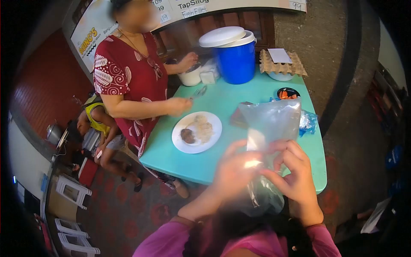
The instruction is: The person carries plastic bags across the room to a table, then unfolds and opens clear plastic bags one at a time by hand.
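A clear plastic bag [280,116] stands up in front of me at the table's near right edge, its lower part hanging toward my lap. My right hand [293,169] is closed on it, thumb and fingers pinched together. My left hand [239,169] is on the bag's left side, blurred by motion, its fingers closed against the plastic. Left of my hands is a white plate [179,143] holding rice [203,128] and a round brown piece of food [187,136].
Across the table [171,165], a person in a red patterned top [141,85] holds a fork or spoon [199,91]. Behind stand a blue bucket [235,62] with a loose white lid, a white container [190,77], an egg tray [282,64], and a black bowl [287,92] of orange-red pieces.
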Demonstrator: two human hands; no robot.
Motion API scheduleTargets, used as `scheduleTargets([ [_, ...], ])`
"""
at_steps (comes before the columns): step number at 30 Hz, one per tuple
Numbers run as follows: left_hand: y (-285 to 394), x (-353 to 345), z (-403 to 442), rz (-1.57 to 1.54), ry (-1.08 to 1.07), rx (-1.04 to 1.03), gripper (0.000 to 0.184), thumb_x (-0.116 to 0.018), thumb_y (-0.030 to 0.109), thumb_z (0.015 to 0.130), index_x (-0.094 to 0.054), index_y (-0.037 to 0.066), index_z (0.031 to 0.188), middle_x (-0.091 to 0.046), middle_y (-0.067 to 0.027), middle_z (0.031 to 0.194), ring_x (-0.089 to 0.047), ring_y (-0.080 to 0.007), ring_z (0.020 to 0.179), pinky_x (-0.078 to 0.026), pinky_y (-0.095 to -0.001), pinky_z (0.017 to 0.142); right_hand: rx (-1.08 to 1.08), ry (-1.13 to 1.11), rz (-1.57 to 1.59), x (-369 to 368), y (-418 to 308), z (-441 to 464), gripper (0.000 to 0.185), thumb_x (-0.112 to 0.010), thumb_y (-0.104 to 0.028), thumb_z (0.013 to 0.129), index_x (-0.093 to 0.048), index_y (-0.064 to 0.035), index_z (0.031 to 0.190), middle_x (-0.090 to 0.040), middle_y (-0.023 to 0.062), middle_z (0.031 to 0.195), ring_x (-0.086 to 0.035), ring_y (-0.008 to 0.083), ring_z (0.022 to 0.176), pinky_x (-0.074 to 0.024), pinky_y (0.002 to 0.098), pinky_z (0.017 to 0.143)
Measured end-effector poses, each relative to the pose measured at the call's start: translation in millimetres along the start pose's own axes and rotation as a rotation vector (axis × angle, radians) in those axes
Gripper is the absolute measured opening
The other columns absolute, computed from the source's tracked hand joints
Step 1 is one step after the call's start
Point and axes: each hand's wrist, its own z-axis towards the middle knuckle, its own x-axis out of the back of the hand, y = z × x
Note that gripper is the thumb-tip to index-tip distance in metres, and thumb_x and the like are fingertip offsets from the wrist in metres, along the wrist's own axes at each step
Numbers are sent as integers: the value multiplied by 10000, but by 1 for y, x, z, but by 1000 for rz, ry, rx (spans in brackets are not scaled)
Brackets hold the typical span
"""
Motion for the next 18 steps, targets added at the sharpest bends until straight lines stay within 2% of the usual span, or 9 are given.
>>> scheduleTargets([
  [2, -10, -1, 4, 60, -12, -98, 305, -807, 83, 673, -708, 27, 956, -624, -139, 1125, -524, -268, 1153, -424, -366, 945, 8, -15, 15, 2, 7, -2, 301, -836, -109, 653, -555, -57, 748, -633, 93, 905, -609, 292, 829, -483, 386, 725],
  [4, -14, -4, 5, 118, -27, -193, 253, -815, 89, 662, -724, 36, 893, -629, -140, 1138, -521, -271, 1165, -425, -367, 939, 47, -34, 76, 4, 13, -3, 291, -835, -83, 649, -557, -62, 733, -613, 61, 752, -600, 254, 659, -472, 351, 602],
  [6, -10, -2, 1, -11, -13, 34, 245, -839, 100, 646, -729, 45, 857, -628, -154, 1153, -519, -262, 1179, -426, -372, 923, -8, -41, 92, 7, 4, -7, 268, -831, -69, 653, -577, -60, 737, -595, 58, 713, -582, 237, 601, -450, 331, 548],
  [7, -7, -2, 3, -8, -10, 33, 245, -839, 100, 646, -729, 45, 857, -628, -154, 1153, -519, -262, 1179, -426, -372, 923, -63, -45, 105, 10, 2, -7, 245, -828, -55, 657, -598, -57, 742, -578, 54, 675, -564, 219, 543, -428, 310, 494],
  [10, 1, 1, 4, 39, -59, -40, 249, -861, 115, 649, -721, 34, 839, -612, -172, 1172, -573, -236, 1093, -450, -338, 857, -4, -20, -61, 17, 1, -3, 193, -829, -53, 660, -665, -62, 761, -552, 54, 651, -533, 181, 499, -393, 291, 448],
  [12, 3, 3, -2, -44, -81, 118, 246, -868, 125, 667, -700, 18, 810, -580, -197, 1216, -615, -195, 935, -459, -293, 767, 30, 26, -113, 16, 7, -1, 188, -833, -65, 656, -692, -67, 781, -534, 49, 636, -528, 173, 500, -390, 293, 451],
  [13, 5, 5, -1, -45, -82, 119, 246, -868, 125, 667, -700, 18, 810, -580, -197, 1216, -615, -195, 935, -459, -293, 767, 65, 72, -165, 17, 10, -1, 190, -836, -78, 652, -719, -73, 802, -517, 44, 622, -523, 164, 501, -388, 295, 455],
  [15, 16, 11, 4, 36, -222, 107, 245, -829, 197, 714, -711, 52, 872, -547, -133, 1277, -648, -251, 913, -522, -353, 740, 54, 148, -165, 18, 11, 1, 187, -835, -94, 653, -725, -72, 802, -498, 38, 613, -509, 158, 500, -383, 290, 459],
  [18, 14, 13, 3, -7, -232, -11, 255, -814, 228, 742, -717, 54, 901, -568, -141, 1240, -651, -265, 882, -521, -357, 753, 47, 225, -186, 29, 12, 5, 185, -830, -111, 663, -728, -63, 810, -483, 34, 615, -499, 155, 520, -380, 281, 477],
])
